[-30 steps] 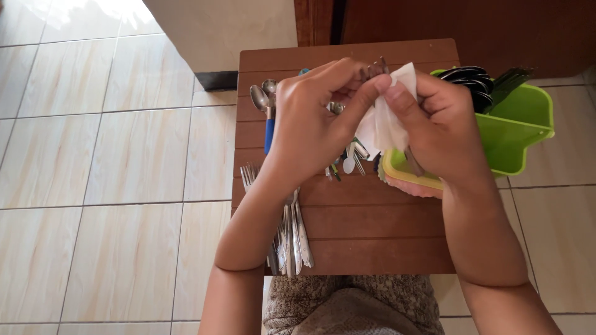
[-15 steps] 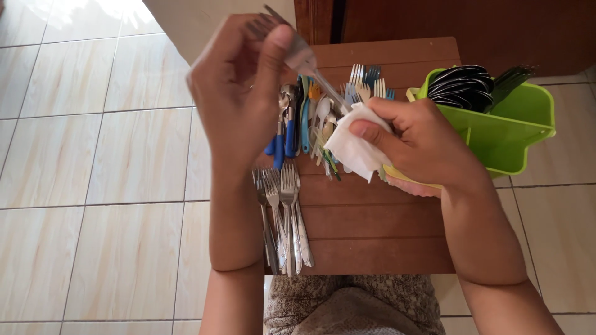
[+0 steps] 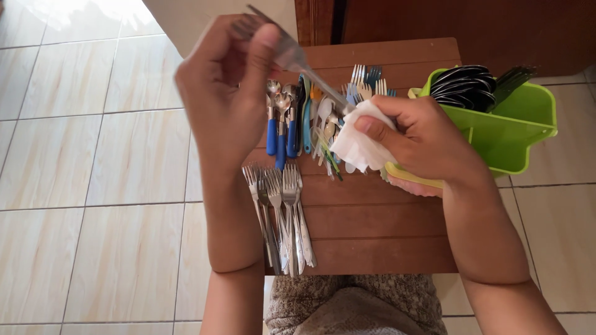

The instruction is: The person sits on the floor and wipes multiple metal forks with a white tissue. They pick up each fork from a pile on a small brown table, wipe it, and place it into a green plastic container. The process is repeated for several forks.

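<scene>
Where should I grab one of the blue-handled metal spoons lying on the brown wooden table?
By its blue handle, coming from the near, open side. The blue-handled metal spoons lie flat, bowls pointing away, handle ends toward you and free; other cutlery crowds their right.

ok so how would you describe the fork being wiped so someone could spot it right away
Start at the brown slatted wooden table and look above its far left corner, where the left hand is raised. The plain silver metal fork is pinched there, its handle slanting down into the white cloth in the right hand. Unlike the row of silver forks lying flat on the table, it is held in the air.
</scene>
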